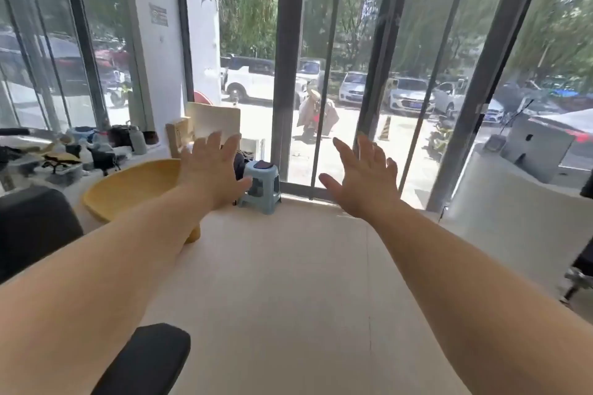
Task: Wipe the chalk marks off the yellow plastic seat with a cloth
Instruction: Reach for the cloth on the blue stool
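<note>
View from a head-worn camera, looking forward and down across a bright room toward tall glass doors [346, 42]. Two bare forearms reach straight out from the bottom corners of the frame. The left hand [211, 170] and the right hand [362, 179] are both raised with backs toward the camera and fingers straight and spread wide. Neither holds anything, and they are well apart from each other.

The yellow plastic seat [128, 186] is on the left side of the room, a curved shell partly hidden behind the left forearm, with one stubby yellow leg [193, 234] showing under the arm. Its surface is too blurred to make out any marks.

Just right of the left hand, against the door frame, stands a small pale blue stool [261, 189] with a dark flat item [263, 165] lying on top. Whether that item is a cloth cannot be told. A pale wooden board [213, 120] leans behind the left hand's fingertips.

Further left, a counter [126, 155] carries a clutter of bottles and dark objects. On the right, a white counter [513, 202] holds a grey box [539, 147]. A black padded armrest [147, 359] sits at the bottom edge. The floor [288, 282] is pale. Parked cars [407, 96] and trees show through the glass.
</note>
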`<state>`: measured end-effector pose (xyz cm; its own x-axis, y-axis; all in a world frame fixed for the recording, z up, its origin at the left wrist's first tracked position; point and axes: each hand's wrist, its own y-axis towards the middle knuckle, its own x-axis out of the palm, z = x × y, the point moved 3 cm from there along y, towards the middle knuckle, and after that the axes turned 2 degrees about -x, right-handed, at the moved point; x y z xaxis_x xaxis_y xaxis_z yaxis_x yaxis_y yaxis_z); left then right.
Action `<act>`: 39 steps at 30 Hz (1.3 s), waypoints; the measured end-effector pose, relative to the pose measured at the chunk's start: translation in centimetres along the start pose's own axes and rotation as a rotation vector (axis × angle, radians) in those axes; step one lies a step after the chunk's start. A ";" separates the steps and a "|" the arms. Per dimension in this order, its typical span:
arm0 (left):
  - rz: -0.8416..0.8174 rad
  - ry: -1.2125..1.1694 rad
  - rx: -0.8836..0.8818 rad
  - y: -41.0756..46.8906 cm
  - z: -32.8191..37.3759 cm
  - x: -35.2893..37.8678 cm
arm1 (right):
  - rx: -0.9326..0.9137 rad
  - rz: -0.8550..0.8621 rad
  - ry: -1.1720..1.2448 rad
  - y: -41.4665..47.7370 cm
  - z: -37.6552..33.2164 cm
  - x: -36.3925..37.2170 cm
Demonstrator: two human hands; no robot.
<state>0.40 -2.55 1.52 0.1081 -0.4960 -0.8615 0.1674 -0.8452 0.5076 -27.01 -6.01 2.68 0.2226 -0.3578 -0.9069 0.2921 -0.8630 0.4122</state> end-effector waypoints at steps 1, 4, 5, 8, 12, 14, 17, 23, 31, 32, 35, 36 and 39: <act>-0.044 0.007 -0.001 1.9 -0.5 1.6 | 0.001 -0.037 -0.004 2.2 -0.2 1.7; -0.120 0.041 0.008 8.0 -1.8 6.6 | 0.020 -0.128 -0.001 8.4 -0.2 6.8; -0.139 0.044 0.007 10.2 -2.2 8.3 | 0.018 -0.141 -0.005 10.5 -0.2 8.4; -0.173 0.053 0.017 16.0 -2.8 12.5 | 0.016 -0.169 -0.009 16.3 0.5 13.1; -0.258 0.071 0.036 23.0 -2.7 19.7 | 0.030 -0.235 0.005 23.9 2.6 20.6; -0.279 0.081 0.026 26.7 -2.9 23.6 | 0.034 -0.261 0.019 28.2 4.1 24.4; -0.317 0.112 -0.010 32.4 -3.3 29.4 | 0.012 -0.280 0.036 35.7 6.1 30.1; -0.408 0.092 -0.099 44.4 -3.6 38.7 | -0.010 -0.385 0.100 50.3 9.3 39.3; -0.504 0.027 -0.180 58.6 -6.2 53.0 | -0.044 -0.451 0.104 68.0 10.5 50.1; -0.515 0.012 -0.198 61.0 -7.0 55.7 | -0.043 -0.453 0.108 70.7 10.4 52.3; -0.527 -0.022 -0.188 65.3 -8.4 60.6 | -0.064 -0.444 0.103 75.7 10.3 55.8; -0.532 -0.040 -0.196 67.4 -9.3 63.1 | -0.063 -0.467 0.104 78.1 10.0 57.8; -0.616 -0.089 -0.190 73.3 -11.6 69.7 | -0.045 -0.590 0.145 84.4 9.3 63.3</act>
<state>31.53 -96.75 -21.26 -0.1432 0.0468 -0.9886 0.3438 -0.9343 -0.0940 3.08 -104.77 -20.72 0.1343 0.2313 -0.9636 0.4428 -0.8839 -0.1504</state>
